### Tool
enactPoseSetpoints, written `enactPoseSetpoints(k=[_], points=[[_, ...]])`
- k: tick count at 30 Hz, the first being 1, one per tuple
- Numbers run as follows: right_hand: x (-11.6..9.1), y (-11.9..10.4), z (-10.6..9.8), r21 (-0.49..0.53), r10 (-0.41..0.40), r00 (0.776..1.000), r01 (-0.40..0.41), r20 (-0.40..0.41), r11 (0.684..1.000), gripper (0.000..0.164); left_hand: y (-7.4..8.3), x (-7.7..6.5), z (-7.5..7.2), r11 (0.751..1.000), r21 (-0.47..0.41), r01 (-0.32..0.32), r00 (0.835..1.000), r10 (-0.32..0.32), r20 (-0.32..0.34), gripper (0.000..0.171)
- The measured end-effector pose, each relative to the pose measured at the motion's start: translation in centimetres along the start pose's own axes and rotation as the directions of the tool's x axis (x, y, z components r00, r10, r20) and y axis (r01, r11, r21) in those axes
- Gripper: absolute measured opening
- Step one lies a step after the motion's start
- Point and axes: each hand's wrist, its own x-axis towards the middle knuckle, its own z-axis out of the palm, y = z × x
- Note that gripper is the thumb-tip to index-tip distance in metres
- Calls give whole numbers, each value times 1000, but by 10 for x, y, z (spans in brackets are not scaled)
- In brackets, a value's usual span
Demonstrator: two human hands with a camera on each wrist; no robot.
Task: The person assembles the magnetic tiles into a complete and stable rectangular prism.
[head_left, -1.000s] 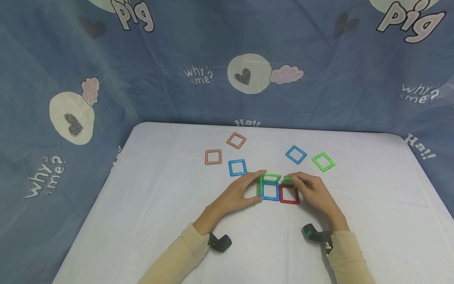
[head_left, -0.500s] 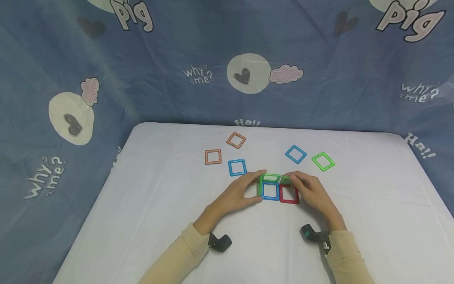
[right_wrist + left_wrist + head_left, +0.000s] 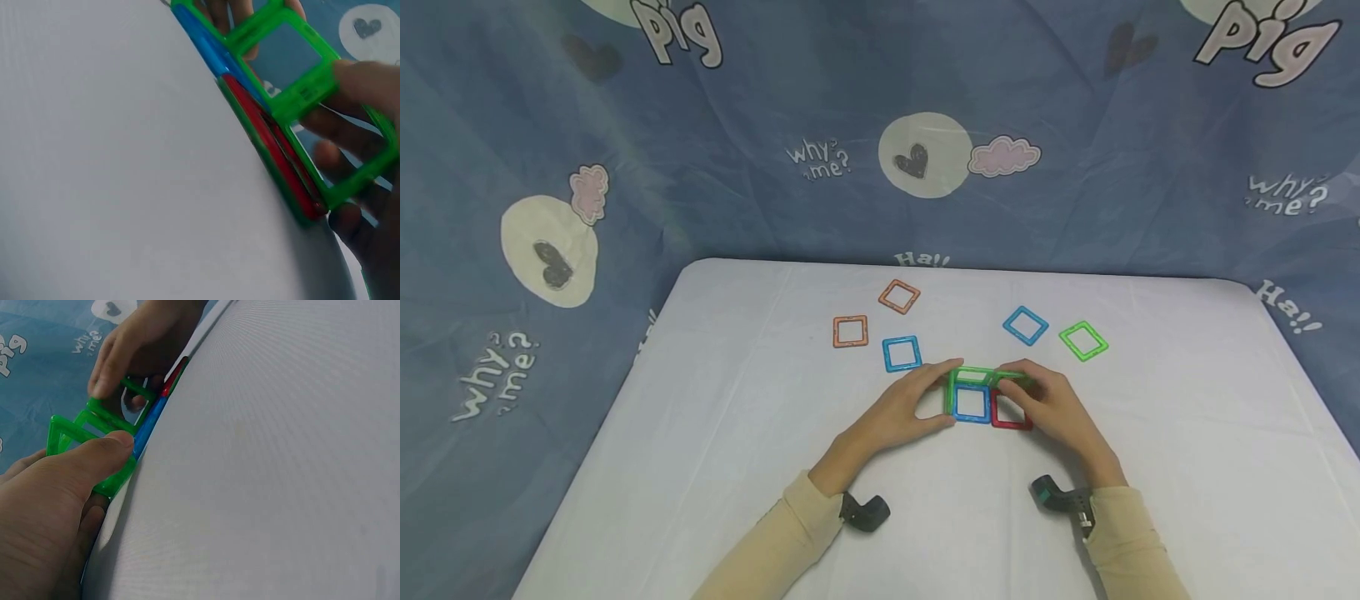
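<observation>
**Evidently, two hands steady a low wall of square frames**

On the table, the blue frame and red frame lie flat side by side. The left hand pinches the left-end green frame between thumb and fingers, probably so that its corner with the rear green frame does not shift. The right hand pinches the right-side green frame at the back edge of the red one, apparently to keep it in line with its neighbour.

That held frame is raised on edge, its face roughly toward the person; its exact tilt is unclear. Being square, it has no long axis, but the blue-and-red row runs left to right, while the left-end piece points front to back.
</observation>
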Motion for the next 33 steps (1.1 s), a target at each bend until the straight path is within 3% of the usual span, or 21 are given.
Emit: enactPoseSetpoints(k=[7,14,33], points=[[2,2,9,-68,-52,994,45,-98,997,20,1,0,0,1000,2,5,1000,-5,4,81],[4,2,14,-74,-108,983,98,-146,992,19,1,0,0,1000,11,7,1000,-7,3,81],[8,4,13,-44,-68,991,64,-116,997,17,2,0,-1,999,20,-27,1000,27,1,82]])
